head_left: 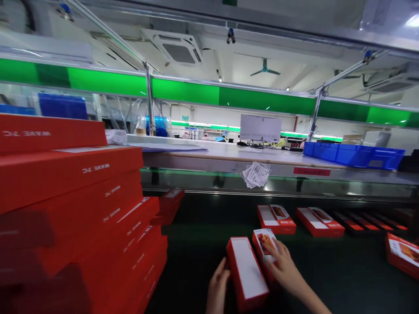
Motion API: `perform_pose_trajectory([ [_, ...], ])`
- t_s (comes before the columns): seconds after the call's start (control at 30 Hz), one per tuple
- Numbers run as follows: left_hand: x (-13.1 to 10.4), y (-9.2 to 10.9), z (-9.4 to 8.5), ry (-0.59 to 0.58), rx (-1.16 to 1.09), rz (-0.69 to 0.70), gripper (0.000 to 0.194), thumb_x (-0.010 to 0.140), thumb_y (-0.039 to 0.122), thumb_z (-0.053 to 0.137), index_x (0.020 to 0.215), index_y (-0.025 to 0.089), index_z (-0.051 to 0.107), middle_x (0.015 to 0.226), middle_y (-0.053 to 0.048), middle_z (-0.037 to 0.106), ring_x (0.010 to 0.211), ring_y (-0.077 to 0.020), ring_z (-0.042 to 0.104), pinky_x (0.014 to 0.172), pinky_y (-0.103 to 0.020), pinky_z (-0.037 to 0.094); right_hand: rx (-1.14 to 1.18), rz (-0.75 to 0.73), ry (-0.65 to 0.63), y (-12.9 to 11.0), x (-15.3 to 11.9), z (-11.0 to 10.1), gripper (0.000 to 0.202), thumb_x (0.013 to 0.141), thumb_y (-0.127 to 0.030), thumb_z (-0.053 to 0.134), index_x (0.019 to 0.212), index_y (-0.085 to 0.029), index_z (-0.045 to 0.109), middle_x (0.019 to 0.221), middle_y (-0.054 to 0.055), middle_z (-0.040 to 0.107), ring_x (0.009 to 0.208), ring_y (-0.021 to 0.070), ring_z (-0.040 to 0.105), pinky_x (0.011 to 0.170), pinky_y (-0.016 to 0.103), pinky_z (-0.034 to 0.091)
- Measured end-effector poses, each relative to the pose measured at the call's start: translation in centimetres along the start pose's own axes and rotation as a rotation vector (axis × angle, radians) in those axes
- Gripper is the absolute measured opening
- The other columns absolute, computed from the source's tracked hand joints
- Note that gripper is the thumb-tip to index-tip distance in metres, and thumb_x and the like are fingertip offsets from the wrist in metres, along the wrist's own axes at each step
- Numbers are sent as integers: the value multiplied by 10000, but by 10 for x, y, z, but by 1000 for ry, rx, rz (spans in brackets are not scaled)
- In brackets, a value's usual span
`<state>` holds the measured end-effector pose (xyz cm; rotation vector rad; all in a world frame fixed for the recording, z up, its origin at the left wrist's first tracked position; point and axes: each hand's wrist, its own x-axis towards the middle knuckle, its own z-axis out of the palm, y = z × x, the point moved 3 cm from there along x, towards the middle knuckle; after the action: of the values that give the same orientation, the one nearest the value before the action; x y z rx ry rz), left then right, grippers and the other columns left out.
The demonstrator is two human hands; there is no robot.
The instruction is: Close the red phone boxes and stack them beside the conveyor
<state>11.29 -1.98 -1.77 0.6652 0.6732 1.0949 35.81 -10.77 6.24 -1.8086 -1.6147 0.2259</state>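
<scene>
My left hand [218, 288] grips the left side of a red box tray with a white inside [247, 270], low in the middle of the view. Beside it on the right lies a red lid with a printed phone picture [266, 248]; my right hand [283, 264] rests on it with fingers spread over its top. Both pieces sit on the dark conveyor belt [203, 244].
A tall stack of red boxes [75, 209] fills the left side. More red tray-and-lid pairs [276, 218] [320, 221] lie along the belt to the right, with another box [403, 254] at the right edge. A blue bin [353, 155] and paper labels [257, 174] sit on the far shelf.
</scene>
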Motion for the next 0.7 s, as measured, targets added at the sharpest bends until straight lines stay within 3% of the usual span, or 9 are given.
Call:
perform_pose_trajectory([
  [0.03, 4, 4, -8, 81, 73, 80, 608, 632, 357, 810, 1191, 177, 656, 1513, -140, 503, 1478, -335, 368, 1264, -443, 283, -29, -60, -144, -14, -7, 5, 632, 903, -689, 566, 1442, -359, 587, 1659, 72, 280, 1533, 411, 196, 1226, 643, 213],
  [0.1, 9, 10, -19, 107, 189, 157, 572, 714, 379, 744, 1246, 193, 643, 1531, -113, 488, 1485, -290, 364, 1271, -412, 269, -74, -131, -394, -39, -21, 13, 673, 838, -633, 715, 1460, -458, 526, 1691, 13, 180, 1552, 434, 86, 1205, 715, 140],
  [0.2, 15, 6, -24, 8, 256, 88, 607, 747, 440, 692, 1281, 158, 629, 1477, -144, 539, 1422, -345, 448, 1227, -483, 354, -156, -142, -500, -58, -29, 24, 754, 769, -582, 816, 1454, -494, 512, 1668, 5, 250, 1531, 501, 85, 1155, 784, 119],
  [0.3, 23, 3, -27, 11, 321, 113, 688, 729, 466, 687, 1320, 127, 592, 1462, -171, 545, 1383, -383, 481, 1209, -533, 365, -202, -227, -405, -52, -11, 40, 583, 904, -509, 691, 1458, -470, 513, 1621, -16, 367, 1534, 441, 173, 1177, 705, 217],
  [0.4, 33, 9, -31, 81, 405, 234, 635, 765, 483, 625, 1297, 136, 604, 1473, -151, 538, 1435, -346, 423, 1262, -506, 276, -299, -308, -265, -34, 35, 57, 463, 980, -395, 585, 1439, -425, 534, 1578, -18, 444, 1525, 347, 264, 1174, 606, 310],
  [0.57, 44, 12, -39, 92, 484, 261, 627, 743, 482, 555, 1244, 110, 618, 1449, -187, 552, 1423, -348, 443, 1254, -493, 297, -393, -275, -155, -16, 133, 79, 401, 946, -337, 637, 1347, -347, 623, 1521, 0, 522, 1459, 309, 393, 1103, 502, 436],
  [0.7, 54, 13, -45, 140, 561, 313, 640, 726, 458, 517, 1244, 89, 585, 1426, -228, 559, 1388, -345, 491, 1192, -456, 405, -389, -268, -72, -11, 168, 91, 379, 932, -278, 594, 1307, -283, 652, 1465, 45, 573, 1393, 334, 466, 1078, 561, 447],
])
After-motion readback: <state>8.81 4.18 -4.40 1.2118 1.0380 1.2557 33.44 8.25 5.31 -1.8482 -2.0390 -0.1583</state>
